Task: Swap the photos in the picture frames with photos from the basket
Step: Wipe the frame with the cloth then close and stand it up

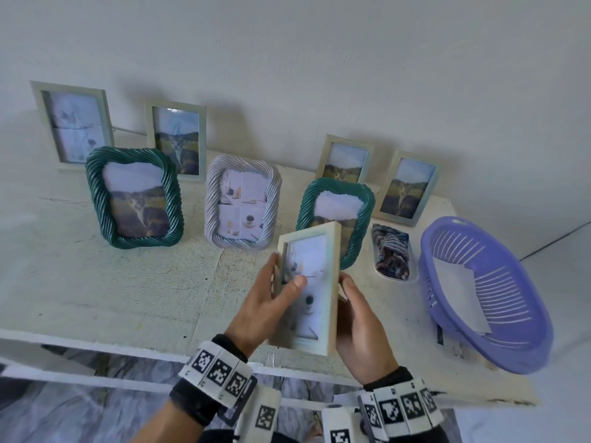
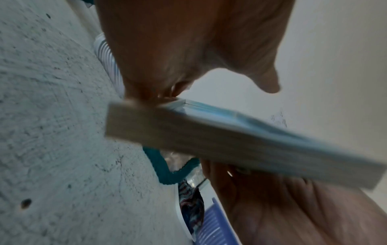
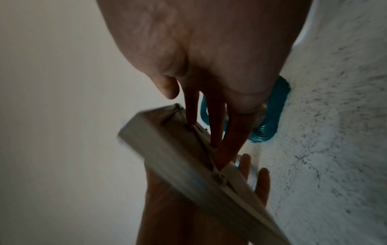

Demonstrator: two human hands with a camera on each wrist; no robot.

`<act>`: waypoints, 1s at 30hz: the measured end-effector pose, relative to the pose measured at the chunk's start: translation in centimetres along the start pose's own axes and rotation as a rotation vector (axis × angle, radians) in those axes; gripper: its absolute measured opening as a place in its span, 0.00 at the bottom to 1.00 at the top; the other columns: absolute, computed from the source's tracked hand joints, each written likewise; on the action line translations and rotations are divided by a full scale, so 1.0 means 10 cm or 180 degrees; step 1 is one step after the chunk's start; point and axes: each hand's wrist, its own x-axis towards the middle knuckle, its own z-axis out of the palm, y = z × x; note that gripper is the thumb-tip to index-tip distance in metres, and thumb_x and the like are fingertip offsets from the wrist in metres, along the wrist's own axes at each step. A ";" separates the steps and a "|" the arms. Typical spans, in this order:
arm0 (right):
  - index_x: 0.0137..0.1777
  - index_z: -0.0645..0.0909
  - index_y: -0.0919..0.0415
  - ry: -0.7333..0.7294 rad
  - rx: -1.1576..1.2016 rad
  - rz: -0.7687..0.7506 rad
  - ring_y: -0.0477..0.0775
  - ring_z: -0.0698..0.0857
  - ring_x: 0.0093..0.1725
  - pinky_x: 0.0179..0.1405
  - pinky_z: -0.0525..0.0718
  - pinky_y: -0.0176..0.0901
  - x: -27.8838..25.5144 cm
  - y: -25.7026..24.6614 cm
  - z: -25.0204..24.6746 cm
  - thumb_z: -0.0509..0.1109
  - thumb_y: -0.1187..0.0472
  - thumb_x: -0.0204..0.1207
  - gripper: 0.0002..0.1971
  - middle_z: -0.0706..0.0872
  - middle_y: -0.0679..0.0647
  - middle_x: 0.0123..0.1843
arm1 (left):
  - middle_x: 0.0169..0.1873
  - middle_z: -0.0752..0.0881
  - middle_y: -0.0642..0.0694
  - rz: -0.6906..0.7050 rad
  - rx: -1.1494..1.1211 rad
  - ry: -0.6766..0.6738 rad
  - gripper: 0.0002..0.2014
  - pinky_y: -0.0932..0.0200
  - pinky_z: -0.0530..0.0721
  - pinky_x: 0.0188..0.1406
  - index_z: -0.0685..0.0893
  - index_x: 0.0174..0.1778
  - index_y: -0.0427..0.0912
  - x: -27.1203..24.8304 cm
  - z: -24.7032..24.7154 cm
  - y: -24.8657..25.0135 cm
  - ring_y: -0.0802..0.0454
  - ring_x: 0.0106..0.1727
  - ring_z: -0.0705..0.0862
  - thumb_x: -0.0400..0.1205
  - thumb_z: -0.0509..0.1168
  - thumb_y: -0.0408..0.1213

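Frame (image 1: 308, 289) (pale wood) held by left hand (image 1: 265, 302) & right hand (image 1: 361, 327) above table (image 1: 112, 282).

No readable text, brand or number was found on any surface. Only black-and-white square code markers were seen on the wristbands (image 1: 220, 372), and faint print on a paper (image 2: 279, 120) was too small to be read.

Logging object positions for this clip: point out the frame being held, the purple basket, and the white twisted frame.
held wooden frame (image 1: 316, 289): head view, on its glass front.
purple basket (image 1: 524, 353): head view, on its near rim.
white twisted frame (image 1: 213, 199): head view, on its left border.
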 end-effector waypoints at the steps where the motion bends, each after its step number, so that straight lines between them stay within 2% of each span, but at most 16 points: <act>1: 0.70 0.80 0.53 -0.0031 -0.0427 -0.0159 0.64 0.84 0.63 0.57 0.84 0.59 -0.01 0.00 0.02 0.55 0.51 0.87 0.19 0.85 0.63 0.66 | 0.73 0.70 0.63 -0.0046 -0.0096 -0.0180 0.45 0.67 0.77 0.65 0.58 0.81 0.57 0.01 0.01 0.01 0.73 0.67 0.76 0.70 0.64 0.70; 2: 0.69 0.80 0.52 -0.0078 -0.0923 -0.0363 0.62 0.85 0.60 0.53 0.86 0.56 -0.01 0.02 0.03 0.58 0.53 0.86 0.17 0.85 0.60 0.64 | 0.75 0.71 0.60 -0.0104 -0.0191 -0.0288 0.46 0.62 0.79 0.67 0.58 0.82 0.56 0.01 0.02 0.04 0.69 0.69 0.77 0.71 0.64 0.71; 4: 0.72 0.76 0.49 -0.0189 -0.1831 -0.0745 0.58 0.86 0.57 0.53 0.87 0.58 -0.03 0.05 0.09 0.62 0.58 0.83 0.18 0.85 0.53 0.62 | 0.75 0.76 0.45 -0.0229 -0.0404 -0.0392 0.47 0.36 0.78 0.70 0.65 0.81 0.52 0.00 0.04 0.08 0.48 0.73 0.78 0.70 0.66 0.73; 6: 0.74 0.71 0.45 -0.0148 -0.2300 -0.0988 0.55 0.85 0.57 0.53 0.88 0.55 -0.02 0.09 0.15 0.67 0.60 0.82 0.22 0.83 0.44 0.59 | 0.68 0.82 0.39 -0.0224 -0.0701 -0.0471 0.42 0.27 0.77 0.66 0.74 0.76 0.49 -0.03 0.04 0.15 0.37 0.70 0.80 0.70 0.69 0.70; 8: 0.74 0.69 0.44 -0.0077 -0.2486 -0.1105 0.52 0.85 0.56 0.50 0.88 0.52 0.00 0.13 0.19 0.69 0.58 0.81 0.23 0.81 0.42 0.57 | 0.63 0.85 0.37 -0.0268 -0.0980 -0.0434 0.40 0.29 0.79 0.65 0.79 0.70 0.46 -0.04 0.03 0.20 0.36 0.67 0.83 0.69 0.71 0.69; 10: 0.72 0.70 0.43 0.0025 -0.2669 -0.1145 0.51 0.85 0.54 0.47 0.87 0.50 0.02 0.13 0.20 0.71 0.52 0.79 0.23 0.81 0.40 0.55 | 0.60 0.87 0.38 -0.0279 -0.1103 -0.0431 0.37 0.36 0.83 0.61 0.82 0.67 0.46 -0.04 0.01 0.23 0.39 0.64 0.85 0.68 0.71 0.68; 11: 0.70 0.72 0.43 0.0091 -0.2871 -0.1244 0.49 0.84 0.52 0.45 0.87 0.48 0.02 0.12 0.19 0.71 0.48 0.78 0.22 0.81 0.40 0.53 | 0.58 0.89 0.41 -0.0268 -0.1027 -0.0407 0.35 0.39 0.84 0.59 0.84 0.64 0.48 -0.03 -0.01 0.24 0.42 0.62 0.87 0.68 0.70 0.68; 13: 0.66 0.75 0.44 0.0262 -0.3576 -0.1677 0.46 0.82 0.48 0.41 0.84 0.39 0.03 0.08 0.16 0.69 0.44 0.74 0.20 0.80 0.40 0.50 | 0.47 0.90 0.51 -0.0223 -0.0799 -0.0309 0.27 0.46 0.84 0.50 0.88 0.53 0.54 -0.02 -0.04 0.26 0.50 0.52 0.88 0.67 0.67 0.70; 15: 0.62 0.80 0.49 0.0444 -0.4325 -0.2091 0.43 0.79 0.44 0.39 0.79 0.34 0.04 0.03 0.10 0.67 0.43 0.73 0.20 0.78 0.42 0.47 | 0.40 0.89 0.59 -0.0284 -0.0705 -0.0241 0.24 0.48 0.83 0.48 0.89 0.47 0.60 -0.02 -0.06 0.28 0.55 0.47 0.86 0.66 0.64 0.71; 17: 0.57 0.83 0.52 0.0698 -0.4951 -0.2325 0.46 0.78 0.39 0.35 0.77 0.36 0.05 -0.04 0.07 0.66 0.45 0.73 0.17 0.79 0.45 0.42 | 0.38 0.88 0.62 -0.0419 -0.0597 -0.0137 0.25 0.47 0.83 0.51 0.89 0.46 0.63 -0.02 -0.07 0.29 0.56 0.48 0.84 0.63 0.64 0.73; 20: 0.47 0.86 0.50 0.1094 -0.5810 -0.2387 0.50 0.79 0.25 0.21 0.76 0.40 0.04 -0.06 0.05 0.65 0.46 0.75 0.12 0.81 0.46 0.26 | 0.38 0.88 0.64 -0.0469 -0.0527 0.0061 0.32 0.48 0.82 0.48 0.86 0.52 0.58 -0.03 -0.06 0.28 0.58 0.52 0.84 0.60 0.65 0.74; 22: 0.50 0.87 0.48 0.1087 -0.5518 -0.2104 0.50 0.81 0.20 0.18 0.79 0.43 -0.01 -0.04 0.10 0.62 0.46 0.80 0.13 0.84 0.49 0.23 | 0.43 0.88 0.62 -0.0437 -0.0470 0.0135 0.36 0.51 0.82 0.49 0.84 0.59 0.55 -0.04 -0.04 0.31 0.61 0.53 0.85 0.61 0.65 0.74; 24: 0.55 0.87 0.48 0.0814 -0.3960 -0.1395 0.50 0.86 0.23 0.22 0.83 0.47 -0.05 -0.03 0.17 0.63 0.52 0.85 0.10 0.88 0.50 0.28 | 0.50 0.89 0.59 -0.0307 -0.0298 0.0154 0.37 0.51 0.84 0.54 0.82 0.63 0.55 -0.05 -0.02 0.32 0.63 0.53 0.86 0.62 0.66 0.73; 26: 0.52 0.89 0.53 0.0762 -0.2369 -0.0633 0.57 0.90 0.32 0.27 0.86 0.48 -0.10 -0.08 0.24 0.63 0.55 0.85 0.12 0.92 0.54 0.36 | 0.57 0.87 0.57 -0.0205 -0.0166 0.0192 0.39 0.44 0.83 0.62 0.79 0.65 0.57 -0.08 -0.04 0.30 0.60 0.58 0.86 0.62 0.67 0.74; 28: 0.49 0.90 0.58 0.0885 -0.1471 -0.0109 0.62 0.91 0.42 0.38 0.88 0.50 -0.08 -0.14 0.19 0.61 0.46 0.84 0.20 0.92 0.60 0.43 | 0.61 0.85 0.57 -0.0242 -0.0158 0.0282 0.42 0.39 0.82 0.64 0.77 0.69 0.57 -0.10 -0.08 0.28 0.56 0.62 0.84 0.63 0.64 0.78; 30: 0.50 0.91 0.58 0.0959 -0.1072 0.0214 0.64 0.90 0.50 0.53 0.87 0.58 -0.05 -0.20 0.09 0.61 0.39 0.81 0.25 0.91 0.64 0.49 | 0.57 0.88 0.51 -0.0321 -0.0285 0.0357 0.39 0.38 0.84 0.59 0.80 0.68 0.53 -0.11 -0.14 0.30 0.50 0.61 0.86 0.71 0.58 0.77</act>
